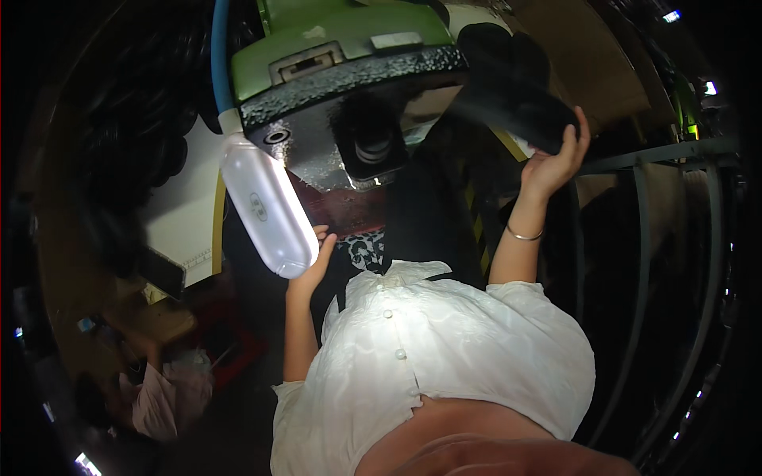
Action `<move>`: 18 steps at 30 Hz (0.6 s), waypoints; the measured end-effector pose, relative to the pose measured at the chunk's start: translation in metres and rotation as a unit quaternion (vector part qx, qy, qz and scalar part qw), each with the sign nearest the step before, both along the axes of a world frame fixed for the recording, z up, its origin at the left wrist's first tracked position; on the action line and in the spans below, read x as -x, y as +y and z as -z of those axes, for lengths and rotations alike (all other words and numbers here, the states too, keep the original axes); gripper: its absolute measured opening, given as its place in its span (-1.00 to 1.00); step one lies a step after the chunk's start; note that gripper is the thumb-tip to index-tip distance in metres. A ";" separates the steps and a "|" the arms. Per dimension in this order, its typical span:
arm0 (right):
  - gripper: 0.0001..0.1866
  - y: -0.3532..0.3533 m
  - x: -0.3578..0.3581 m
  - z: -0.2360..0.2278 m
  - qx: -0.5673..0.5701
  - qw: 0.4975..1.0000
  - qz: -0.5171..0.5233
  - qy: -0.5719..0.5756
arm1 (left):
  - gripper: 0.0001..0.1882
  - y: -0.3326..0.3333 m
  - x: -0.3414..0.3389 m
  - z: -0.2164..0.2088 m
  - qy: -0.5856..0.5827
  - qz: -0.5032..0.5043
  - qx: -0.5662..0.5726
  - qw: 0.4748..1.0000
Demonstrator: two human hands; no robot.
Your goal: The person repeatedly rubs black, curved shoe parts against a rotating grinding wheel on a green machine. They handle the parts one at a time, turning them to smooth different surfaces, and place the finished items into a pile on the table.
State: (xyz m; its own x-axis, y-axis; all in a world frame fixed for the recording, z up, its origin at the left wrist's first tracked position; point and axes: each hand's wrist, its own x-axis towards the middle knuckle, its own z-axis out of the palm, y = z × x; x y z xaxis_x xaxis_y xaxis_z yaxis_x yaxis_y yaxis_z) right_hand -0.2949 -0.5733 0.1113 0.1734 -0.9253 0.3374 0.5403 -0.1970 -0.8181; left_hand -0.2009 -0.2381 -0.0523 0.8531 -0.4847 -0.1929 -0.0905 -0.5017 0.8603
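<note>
My right hand (553, 165) is raised at the right and closed around the near end of a black sole-shaped piece (520, 107). The piece looks flat and long, and it slants up to the left, where it merges with other dark shapes. Beside the lower end of a lit white lamp (270, 208), my left hand (316, 266) shows its thumb and a fingertip apart. Nothing is visible between them, though the lamp hides part of this hand. It is close to a dark red surface (343, 213) under a green machine (349, 40).
A blue hose (221, 59) runs down to the lamp. Grey metal rails (641, 230) stand at the right. Dark piled pieces (135, 111) lie at the left, by a pale board (186, 206). Another person's sleeve (159, 401) shows at the lower left.
</note>
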 end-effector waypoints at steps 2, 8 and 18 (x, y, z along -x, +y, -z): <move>-0.64 -0.023 -0.002 0.013 0.011 1.000 0.019 0.007 | -0.70 0.005 -0.008 -0.001 -0.052 -0.004 -0.014 0.999; -0.41 -0.049 -0.037 0.072 -0.049 0.993 -0.109 0.025 | -0.66 0.033 -0.052 -0.002 -0.174 -0.049 -0.029 0.983; -0.56 -0.009 0.000 0.084 -0.012 0.983 -0.050 0.176 | -0.39 0.160 -0.191 -0.093 -0.425 -0.482 -0.084 0.762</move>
State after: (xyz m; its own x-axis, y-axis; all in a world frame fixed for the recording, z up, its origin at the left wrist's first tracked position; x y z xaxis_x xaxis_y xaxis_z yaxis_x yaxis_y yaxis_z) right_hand -0.2948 -0.5826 0.0274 0.3657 -0.9048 0.2180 0.2380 -0.1355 -0.9618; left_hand -0.0097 -0.0780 0.0409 0.6488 0.4158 0.6372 -0.0993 -0.7841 0.6127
